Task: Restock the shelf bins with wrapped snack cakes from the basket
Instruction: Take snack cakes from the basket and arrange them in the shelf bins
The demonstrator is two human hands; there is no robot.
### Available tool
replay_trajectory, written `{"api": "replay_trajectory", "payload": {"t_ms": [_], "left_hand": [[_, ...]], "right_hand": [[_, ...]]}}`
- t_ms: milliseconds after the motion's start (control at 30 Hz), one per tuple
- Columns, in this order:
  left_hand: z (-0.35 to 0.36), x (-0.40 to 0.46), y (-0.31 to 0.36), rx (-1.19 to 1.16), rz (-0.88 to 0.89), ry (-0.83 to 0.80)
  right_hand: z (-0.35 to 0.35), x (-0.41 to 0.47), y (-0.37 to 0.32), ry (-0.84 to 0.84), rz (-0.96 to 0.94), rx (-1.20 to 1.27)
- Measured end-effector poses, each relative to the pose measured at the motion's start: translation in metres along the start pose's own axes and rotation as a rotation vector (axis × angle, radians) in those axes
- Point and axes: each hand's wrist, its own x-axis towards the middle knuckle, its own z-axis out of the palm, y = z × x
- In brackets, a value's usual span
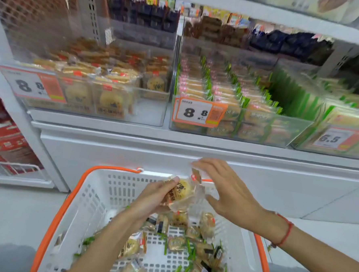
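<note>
Above the basket (99, 194), the left hand (156, 195) is gripping a wrapped snack cake (180, 191), the right hand (225, 191) hovering open. Many cakes are waiting inside; the left bin (150, 111) is looking part-filled.

Price tag "8.8" (199, 113) at center, another "8.8" tag (31, 85) at 9 o'clock, "6.5" tag (334, 139) at 3 o'clock; red boxes (4, 139) at 8 o'clock; dark packets (144, 12) at 12 o'clock.

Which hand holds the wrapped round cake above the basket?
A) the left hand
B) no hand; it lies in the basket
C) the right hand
A: the left hand grips the wrapped cake above the basket, while the right hand is open beside it.
</note>
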Motion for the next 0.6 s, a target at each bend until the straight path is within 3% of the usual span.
{"api": "replay_trajectory", "payload": {"t_ms": [100,233,400,600], "left_hand": [[0.006,-0.006,0.012,-0.044,0.194,0.151],[0.019,-0.011,0.023,-0.133,0.318,0.199],[0.03,-0.016,0.026,-0.096,0.358,0.138],[0.017,-0.023,0.041,0.235,0.503,0.084]], "right_hand": [[-0.019,0.008,-0.002,-0.128,0.357,0.443],[-0.035,0.02,-0.014,-0.163,0.57,0.994],[-0.035,0.022,-0.016,0.075,0.517,0.83],[-0.047,0.02,-0.018,0.081,0.345,0.488]]}}
